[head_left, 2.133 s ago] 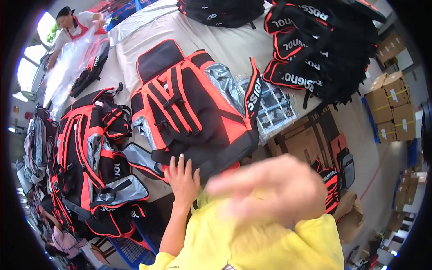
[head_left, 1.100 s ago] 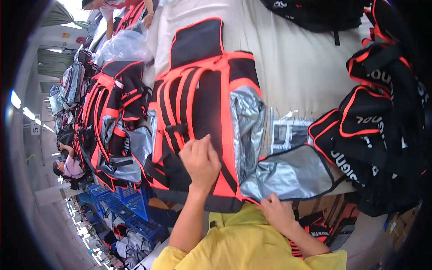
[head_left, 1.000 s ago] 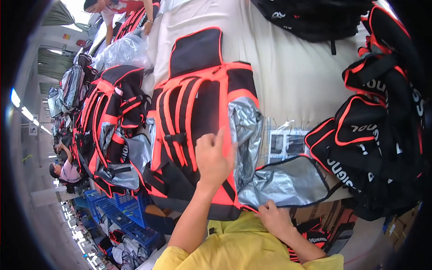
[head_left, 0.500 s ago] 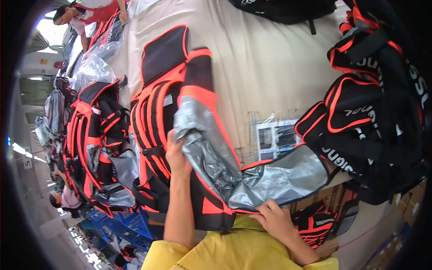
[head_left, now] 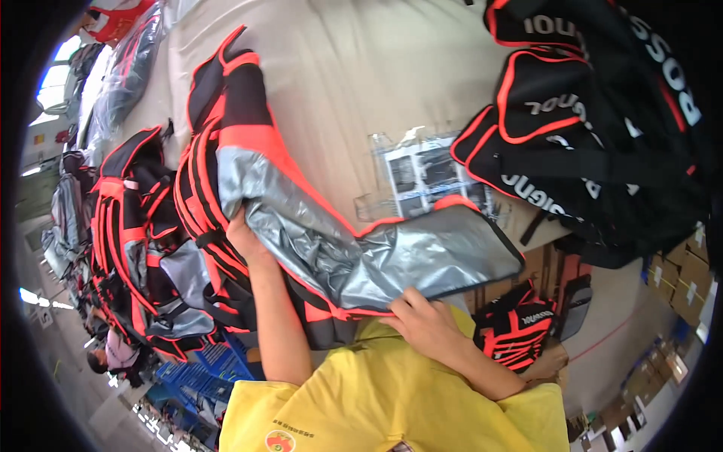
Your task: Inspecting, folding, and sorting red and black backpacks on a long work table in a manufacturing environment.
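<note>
A black and neon-orange backpack (head_left: pixel 247 94) lies on its side before me, its long flap folded out to the right so that the shiny silver lining (head_left: pixel 422 256) shows. My left hand (head_left: pixel 247 239) is closed on the backpack's near side wall, beside the shoulder straps; some of its fingertips are hidden by the silver fabric. At the flap's lower edge, near the bag's bottom corner, my right hand (head_left: pixel 423 322) pinches the dark trim, its fingers bent and pressed together. The lining is creased where flap and body meet.
Another backpack (head_left: pixel 124 241) of the same colours lies to the left. Large black bags (head_left: pixel 602 143) with orange piping stand at the right, next to a printed sheet (head_left: pixel 433 177) on the cloth-covered table (head_left: pixel 339 68). Lower down are blue crates (head_left: pixel 199 377), an orange-striped bag (head_left: pixel 520 331) and cartons (head_left: pixel 674 275).
The view has shifted, so most things sit further left and higher. The backpack's top panel now appears more edge-on. Both hands keep their holds, and the person at the upper left is mostly out of view.
</note>
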Demonstrator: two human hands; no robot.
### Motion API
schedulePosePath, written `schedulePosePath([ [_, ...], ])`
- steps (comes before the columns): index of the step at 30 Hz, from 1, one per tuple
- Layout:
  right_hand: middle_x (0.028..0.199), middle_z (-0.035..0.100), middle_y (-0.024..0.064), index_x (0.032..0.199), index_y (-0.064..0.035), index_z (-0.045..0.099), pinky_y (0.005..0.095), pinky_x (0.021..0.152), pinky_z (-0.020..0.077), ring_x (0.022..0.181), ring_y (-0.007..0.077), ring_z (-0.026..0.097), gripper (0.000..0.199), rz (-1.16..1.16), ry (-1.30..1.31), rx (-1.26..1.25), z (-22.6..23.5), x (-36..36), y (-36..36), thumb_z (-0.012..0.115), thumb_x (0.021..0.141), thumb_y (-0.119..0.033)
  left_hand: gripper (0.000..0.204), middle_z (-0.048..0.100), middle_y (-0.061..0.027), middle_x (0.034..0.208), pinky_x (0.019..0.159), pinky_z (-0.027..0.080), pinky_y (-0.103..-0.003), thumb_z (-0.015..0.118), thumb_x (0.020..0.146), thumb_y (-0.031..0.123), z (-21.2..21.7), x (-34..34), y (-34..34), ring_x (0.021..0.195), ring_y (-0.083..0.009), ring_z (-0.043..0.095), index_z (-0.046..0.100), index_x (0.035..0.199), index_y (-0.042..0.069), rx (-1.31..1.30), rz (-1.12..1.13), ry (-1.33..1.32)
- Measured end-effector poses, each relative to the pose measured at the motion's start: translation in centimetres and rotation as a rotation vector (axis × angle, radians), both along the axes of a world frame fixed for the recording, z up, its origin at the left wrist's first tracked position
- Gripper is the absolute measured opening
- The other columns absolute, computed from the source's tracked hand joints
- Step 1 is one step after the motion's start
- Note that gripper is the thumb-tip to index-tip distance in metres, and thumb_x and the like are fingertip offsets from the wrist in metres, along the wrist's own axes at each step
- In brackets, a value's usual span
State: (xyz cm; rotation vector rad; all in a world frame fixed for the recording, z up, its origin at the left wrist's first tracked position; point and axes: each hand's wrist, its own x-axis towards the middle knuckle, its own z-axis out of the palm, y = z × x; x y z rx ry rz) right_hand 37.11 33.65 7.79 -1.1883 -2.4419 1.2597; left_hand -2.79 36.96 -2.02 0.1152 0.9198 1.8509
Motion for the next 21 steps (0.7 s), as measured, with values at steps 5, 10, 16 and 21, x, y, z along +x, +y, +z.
schedulePosePath([
  [5,0.123,0.064,0.0127,0.124,-0.0058,0.066,0.0469,0.079,0.0603,0.098,0.0357,0.072,0.036,-0.138,0.019,0.003,-0.9,1.8,0.2,0.079,0.094,-0.022,0.048,0.072,-0.0099,0.109,0.093,0.054,-0.034,0.066,0.101,0.006,8.3,9.6,3.7,0.102,-0.0211,0.068,0.059,0.148,0.007,-0.608,-0.476,1.220],
  [10,0.138,0.061,0.0164,0.132,-0.0061,0.064,0.0458,0.092,0.0576,0.116,0.0396,0.067,0.042,-0.220,-0.040,-0.053,-0.9,5.4,0.6,0.078,0.093,-0.015,0.053,0.067,-0.0144,0.136,0.116,0.038,-0.059,0.076,0.086,0.011,14.4,18.4,-4.4,0.139,-0.0413,0.053,0.067,0.138,0.010,-0.208,-0.901,1.925],
  [16,0.136,0.062,0.0171,0.126,-0.0038,0.068,0.0454,0.100,0.0538,0.123,0.0398,0.062,0.035,-0.329,-0.105,0.078,-6.2,11.1,0.0,0.078,0.092,-0.010,0.048,0.066,-0.0066,0.140,0.119,0.028,-0.067,0.068,0.086,0.010,8.5,23.1,-11.7,0.148,-0.0321,0.046,0.073,0.133,0.017,-0.332,-0.931,2.101],
  [21,0.125,0.063,0.0148,0.122,-0.0024,0.069,0.0419,0.087,0.0588,0.104,0.0330,0.070,0.026,-0.579,0.027,0.105,-6.8,13.3,-2.9,0.073,0.097,-0.007,0.048,0.065,-0.0058,0.140,0.119,0.028,-0.065,0.068,0.085,0.007,8.6,23.1,-11.1,0.149,-0.0313,0.046,0.074,0.132,0.017,-0.329,-0.935,2.076],
])
